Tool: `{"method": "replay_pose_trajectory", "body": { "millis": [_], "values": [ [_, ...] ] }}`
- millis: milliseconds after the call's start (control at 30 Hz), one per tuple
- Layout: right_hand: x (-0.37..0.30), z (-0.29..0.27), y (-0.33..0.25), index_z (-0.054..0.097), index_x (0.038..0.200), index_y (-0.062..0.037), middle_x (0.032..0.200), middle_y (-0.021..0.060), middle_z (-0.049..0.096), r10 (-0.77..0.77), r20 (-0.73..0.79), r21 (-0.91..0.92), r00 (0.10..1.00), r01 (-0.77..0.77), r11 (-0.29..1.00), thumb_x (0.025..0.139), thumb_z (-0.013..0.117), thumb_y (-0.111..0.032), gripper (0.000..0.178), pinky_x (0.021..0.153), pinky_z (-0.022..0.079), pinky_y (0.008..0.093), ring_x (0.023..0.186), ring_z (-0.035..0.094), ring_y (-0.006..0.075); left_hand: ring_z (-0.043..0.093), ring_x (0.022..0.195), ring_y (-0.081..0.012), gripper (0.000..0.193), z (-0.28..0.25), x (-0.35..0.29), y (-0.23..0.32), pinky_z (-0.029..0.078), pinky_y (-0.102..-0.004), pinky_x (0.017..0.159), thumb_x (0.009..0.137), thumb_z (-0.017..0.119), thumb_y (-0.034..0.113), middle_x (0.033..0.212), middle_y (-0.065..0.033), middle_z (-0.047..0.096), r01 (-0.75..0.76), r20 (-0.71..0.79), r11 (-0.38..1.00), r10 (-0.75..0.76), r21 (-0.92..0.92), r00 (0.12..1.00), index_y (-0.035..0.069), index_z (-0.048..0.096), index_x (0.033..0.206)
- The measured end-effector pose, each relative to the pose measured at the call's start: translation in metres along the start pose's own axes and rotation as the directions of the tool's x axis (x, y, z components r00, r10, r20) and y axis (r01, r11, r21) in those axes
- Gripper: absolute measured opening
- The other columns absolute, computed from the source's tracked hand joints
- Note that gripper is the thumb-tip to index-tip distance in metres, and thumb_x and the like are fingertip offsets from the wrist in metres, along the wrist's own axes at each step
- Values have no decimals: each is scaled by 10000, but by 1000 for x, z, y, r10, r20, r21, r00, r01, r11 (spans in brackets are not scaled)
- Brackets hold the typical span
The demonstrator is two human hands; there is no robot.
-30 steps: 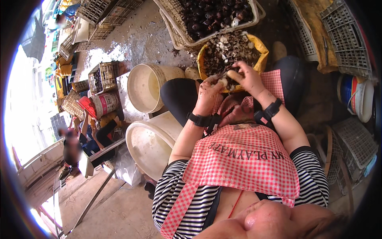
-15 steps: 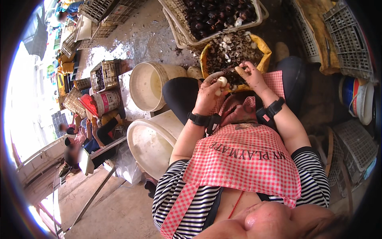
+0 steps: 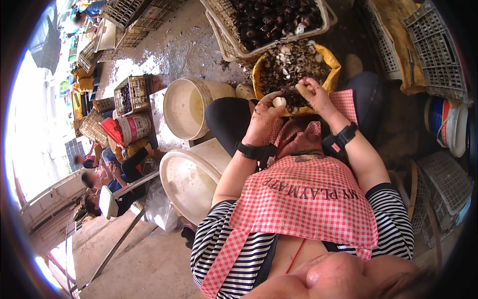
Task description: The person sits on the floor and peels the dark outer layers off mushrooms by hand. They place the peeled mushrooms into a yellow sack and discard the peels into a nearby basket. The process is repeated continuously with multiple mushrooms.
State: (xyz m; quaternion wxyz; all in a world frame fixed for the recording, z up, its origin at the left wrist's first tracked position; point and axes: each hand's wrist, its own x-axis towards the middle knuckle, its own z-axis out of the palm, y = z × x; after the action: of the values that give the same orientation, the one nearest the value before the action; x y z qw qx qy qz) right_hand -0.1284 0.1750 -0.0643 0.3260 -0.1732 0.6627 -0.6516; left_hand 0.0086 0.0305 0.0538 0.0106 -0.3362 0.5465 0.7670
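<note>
My left hand is closed around a white peeled water chestnut, held between the thumb and fingers. Close on its right, my right hand is curled around a small tan-handled tool; no blade can be made out. The two hands are apart, over the near rim of a yellow-edged sack. Dark and pale peelings fill the sack between my knees. Beyond it, dark unpeeled water chestnuts lie heaped in a pale plastic crate.
Two whitish buckets, an upper one and a lower one, lie close by my left leg. More crates and a red-and-white bucket stand farther left, near seated people. At right are a grey crate and a blue-and-white bucket.
The white water chestnut has turned in my left hand and now shows a flat face. My right hand has shifted slightly. At the left, the seated people have changed posture.
</note>
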Motion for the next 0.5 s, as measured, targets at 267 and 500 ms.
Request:
{"method": "replay_pose_trajectory", "body": {
  "millis": [267,500],
  "values": [
    [-5,-5,-7,624,1137,-63,979,44,677,-12,28,-256,1000,18,966,879,700,-576,580,754,516,295,766,586,166,640,938,-125,379,10,-6,10,533,-270,827,878,712,83,1057,-71,693,-68,-33,918,88,391,996,-26,630,1231],
    [8,-10,23,630,1101,-56,920,45,655,88,-80,-294,993,-108,950,898,710,-523,516,707,489,289,727,543,143,664,902,-130,420,1,-9,-1,553,-247,735,902,678,81,1019,-66,670,73,-1,995,-74,-75,997,28,566,1304]
  ]
}}
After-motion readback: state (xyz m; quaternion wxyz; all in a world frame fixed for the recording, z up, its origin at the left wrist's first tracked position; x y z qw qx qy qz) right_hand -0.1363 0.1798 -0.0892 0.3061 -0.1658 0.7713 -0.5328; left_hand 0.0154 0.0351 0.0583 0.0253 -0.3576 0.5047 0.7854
